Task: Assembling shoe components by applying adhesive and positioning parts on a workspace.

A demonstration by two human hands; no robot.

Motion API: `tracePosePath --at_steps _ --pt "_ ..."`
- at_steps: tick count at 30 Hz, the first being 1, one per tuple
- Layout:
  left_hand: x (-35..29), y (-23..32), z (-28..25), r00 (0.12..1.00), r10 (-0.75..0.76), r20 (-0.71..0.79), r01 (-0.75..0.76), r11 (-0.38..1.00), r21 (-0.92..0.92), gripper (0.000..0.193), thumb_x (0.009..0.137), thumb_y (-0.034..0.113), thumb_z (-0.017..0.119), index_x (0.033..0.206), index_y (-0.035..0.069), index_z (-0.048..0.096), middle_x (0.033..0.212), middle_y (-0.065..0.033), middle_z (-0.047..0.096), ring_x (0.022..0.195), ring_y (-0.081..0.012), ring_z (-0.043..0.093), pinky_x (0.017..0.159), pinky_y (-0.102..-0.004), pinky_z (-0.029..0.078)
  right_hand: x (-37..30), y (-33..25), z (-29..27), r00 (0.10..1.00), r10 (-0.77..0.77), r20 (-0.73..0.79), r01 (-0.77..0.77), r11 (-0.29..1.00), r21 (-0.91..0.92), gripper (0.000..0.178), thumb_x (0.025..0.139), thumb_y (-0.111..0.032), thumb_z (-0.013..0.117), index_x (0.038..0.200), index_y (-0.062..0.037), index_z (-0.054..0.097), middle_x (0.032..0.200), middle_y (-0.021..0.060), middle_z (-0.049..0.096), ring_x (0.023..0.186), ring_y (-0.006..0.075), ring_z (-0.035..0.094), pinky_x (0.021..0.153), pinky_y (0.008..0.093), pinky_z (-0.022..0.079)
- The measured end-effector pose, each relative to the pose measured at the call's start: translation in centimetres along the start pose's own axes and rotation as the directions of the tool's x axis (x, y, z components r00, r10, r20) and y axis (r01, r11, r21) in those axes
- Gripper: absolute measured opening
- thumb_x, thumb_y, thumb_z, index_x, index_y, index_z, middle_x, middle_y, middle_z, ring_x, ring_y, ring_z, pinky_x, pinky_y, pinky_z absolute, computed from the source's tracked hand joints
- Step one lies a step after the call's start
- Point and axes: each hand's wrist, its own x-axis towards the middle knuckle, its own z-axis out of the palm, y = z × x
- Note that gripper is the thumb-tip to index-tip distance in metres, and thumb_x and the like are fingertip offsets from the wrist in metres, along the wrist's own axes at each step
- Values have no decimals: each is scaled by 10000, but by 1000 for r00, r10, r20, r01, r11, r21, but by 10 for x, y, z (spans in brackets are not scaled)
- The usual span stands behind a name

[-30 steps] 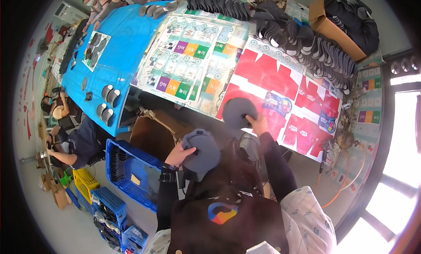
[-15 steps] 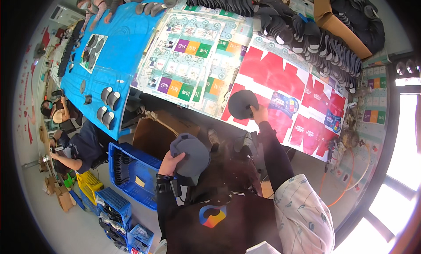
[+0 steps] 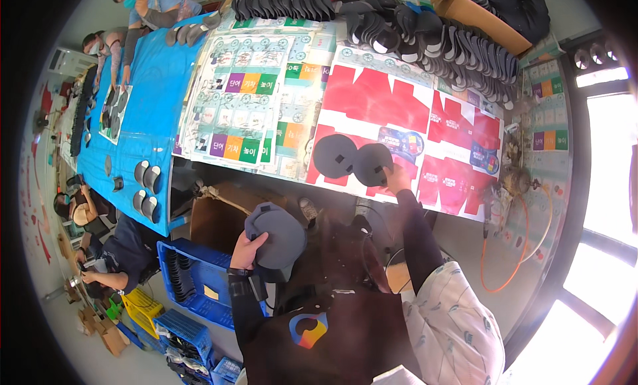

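Nearest, left hand (image 3: 246,252) grips a grey stack (image 3: 282,239), thumb on top, held out over the lap in front of the table; layers overlap, so no sure count. Farther up, right hand (image 3: 397,179) grips the right disc (image 3: 367,160) by its right edge, thumb near the small dark tab. Left disc (image 3: 329,148) sits just beyond, leftward of that grip, the two rims meeting or slightly overlapping; which lies on top is unclear. Both are round, no long axis, and both show over the red sheet (image 3: 382,106) on the table. Right hand is the nearer to either; the stack lies lower left of them. Count: two discs, one stack, one tab showing on each disc. One blue crate (image 3: 211,255) left of the stack. Beyond, four curved pieces (image 3: 151,180), two pairs, on the blue cover (image 3: 159,106). Far edge: a dark row (image 3: 282,5), too crowded to count, and one carton (image 3: 475,16).
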Motion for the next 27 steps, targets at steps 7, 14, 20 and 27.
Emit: tracePosePath --at_steps 7,14,20,27 --pt "10 13 34 1000 -10 28 9 999 39 378 963 58 686 1325 -9 600 1218 -80 697 1102 -185 663 965 -341 527 22 55 -17 980 -185 -73 158 949 -272 362 980 -322 641 1066 29 661 902 268 717 737 421 717 688 495 574" --pt "13 35 56 997 32 64 -37 997 74 399 974 68 677 1354 -10 585 1259 -82 683 1127 -186 654 993 -339 515 4 16 -28 991 -124 -52 97 928 -360 422 962 -402 647 1102 -3 647 954 272 716 906 460 698 793 550 548" --pt "43 64 112 972 104 209 -142 975 171 381 988 102 675 1347 -9 613 1214 -88 708 1063 -180 684 934 -334 556 -70 -64 -43 931 -366 -8 364 927 -87 592 906 -400 767 1310 -37 532 983 180 700 860 334 714 755 418 566" --pt "94 43 202 842 230 489 -469 760 449 463 992 261 695 1358 -8 607 1173 -101 730 1047 -135 662 895 -307 536 -154 -96 -26 912 -411 12 400 880 -255 659 822 -285 863 1280 95 578 1168 295 681 1102 403 674 929 424 533"
